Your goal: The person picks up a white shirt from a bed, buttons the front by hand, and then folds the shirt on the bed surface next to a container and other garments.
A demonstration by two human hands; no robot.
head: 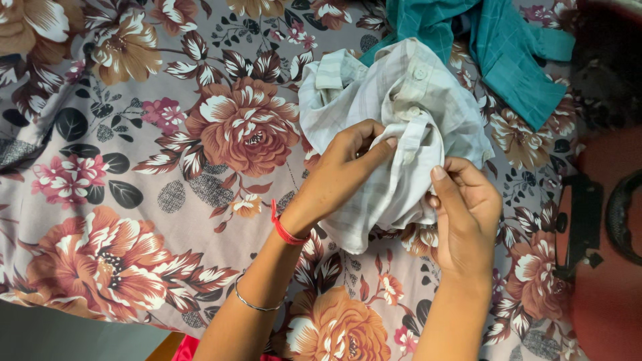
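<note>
Hands [348, 170] [468, 210] — both pinching white shirt [401, 113] | teal garment [495, 40] behind — floral bedsheet [134, 167]

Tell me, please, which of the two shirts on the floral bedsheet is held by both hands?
The white checked shirt: the left hand and right hand both grip its fabric. The teal shirt lies behind it, untouched.

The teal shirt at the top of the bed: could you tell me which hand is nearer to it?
Right. The right hand grips the white shirt just below the teal shirt; the left hand holds the white shirt farther to the left.
</note>
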